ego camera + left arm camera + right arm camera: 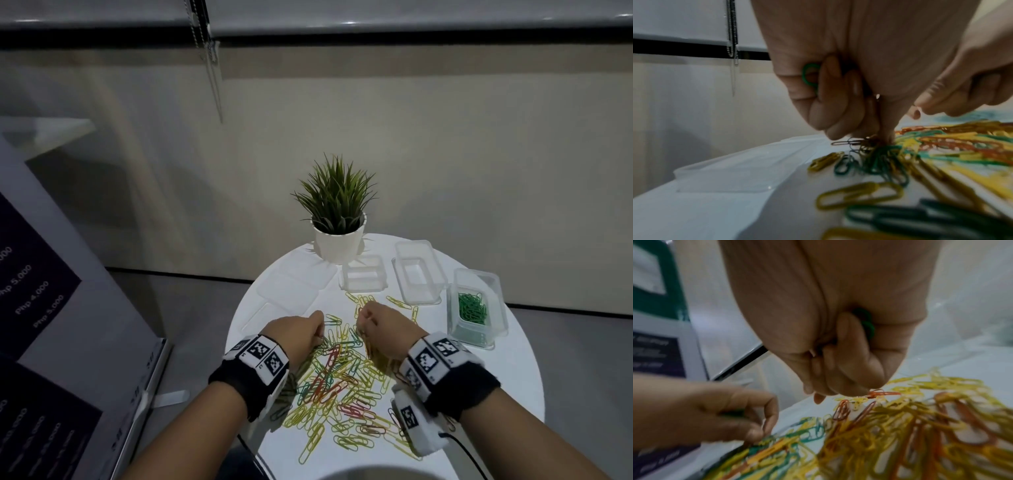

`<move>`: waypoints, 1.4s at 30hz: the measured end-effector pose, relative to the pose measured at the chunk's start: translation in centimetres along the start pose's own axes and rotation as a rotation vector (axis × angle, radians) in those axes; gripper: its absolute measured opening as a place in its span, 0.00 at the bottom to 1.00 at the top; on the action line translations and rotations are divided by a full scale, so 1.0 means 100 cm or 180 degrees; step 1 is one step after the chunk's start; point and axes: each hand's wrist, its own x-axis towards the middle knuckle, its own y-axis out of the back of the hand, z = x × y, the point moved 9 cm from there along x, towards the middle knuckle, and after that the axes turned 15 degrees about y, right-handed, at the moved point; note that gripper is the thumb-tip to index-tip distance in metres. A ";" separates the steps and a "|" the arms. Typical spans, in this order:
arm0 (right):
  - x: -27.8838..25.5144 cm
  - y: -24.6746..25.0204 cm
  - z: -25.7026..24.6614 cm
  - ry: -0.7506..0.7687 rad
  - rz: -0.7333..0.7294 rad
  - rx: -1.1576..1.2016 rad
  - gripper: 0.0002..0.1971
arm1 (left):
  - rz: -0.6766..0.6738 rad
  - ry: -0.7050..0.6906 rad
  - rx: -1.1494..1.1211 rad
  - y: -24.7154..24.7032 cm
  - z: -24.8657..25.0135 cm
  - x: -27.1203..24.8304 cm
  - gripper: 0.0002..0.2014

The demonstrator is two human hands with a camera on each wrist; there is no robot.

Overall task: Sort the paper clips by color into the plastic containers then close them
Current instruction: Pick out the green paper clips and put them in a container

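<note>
A mixed pile of yellow, green and red paper clips [339, 387] lies on the round white table [479, 377]. My left hand [310, 330] is curled over the pile's left edge. It keeps a green clip [809, 76] in the palm while its fingertips [887, 138] touch green clips [879, 160] on the table. My right hand [371, 322] is curled over the pile's far side and holds green clips [864, 321] in its fist above some red clips [842, 410]. A clear container [493, 291] at the right holds green clips [472, 308]. Two other clear containers [364, 282] [418, 274] stand with nothing in them.
Clear flat lids [294, 284] lie on the table's left side. A potted plant [337, 219] stands at the far edge behind the containers. A printed board [51, 325] leans to the left of the table. Blind cords [210, 51] hang against the wall.
</note>
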 end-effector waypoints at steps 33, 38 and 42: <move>-0.028 -0.012 0.023 -0.0429 0.0999 0.5122 0.14 | -0.1875 -0.0116 -0.6472 0.017 0.012 -0.030 0.12; -0.033 -0.013 0.015 -0.0421 0.0994 0.5124 0.12 | -0.1434 0.0233 -0.5996 0.008 0.006 -0.036 0.21; -0.035 -0.017 0.006 -0.0381 0.0860 0.4665 0.20 | -0.1244 0.0397 -0.5687 0.002 -0.006 -0.041 0.15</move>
